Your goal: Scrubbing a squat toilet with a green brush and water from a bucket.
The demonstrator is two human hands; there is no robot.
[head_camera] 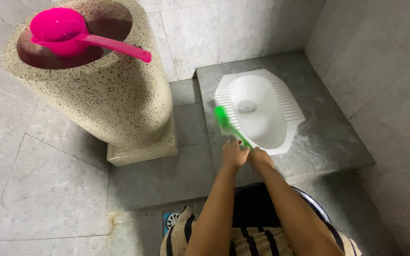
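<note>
Both my hands grip the handle of a green brush [226, 124]. My left hand [234, 154] and my right hand [260, 157] sit side by side at the handle's near end. The brush head is blurred and lies over the left footrest of a white squat toilet [281, 104], which is set into a raised grey stone platform [326, 137]. Wet soapy streaks show on the platform to the right of the toilet.
A tall speckled stone water basin [115, 95] stands at the left, with a pink plastic dipper [72, 33] resting across its rim. A floor drain [172, 220] lies near my knees. Grey tiled walls close in at the back and right.
</note>
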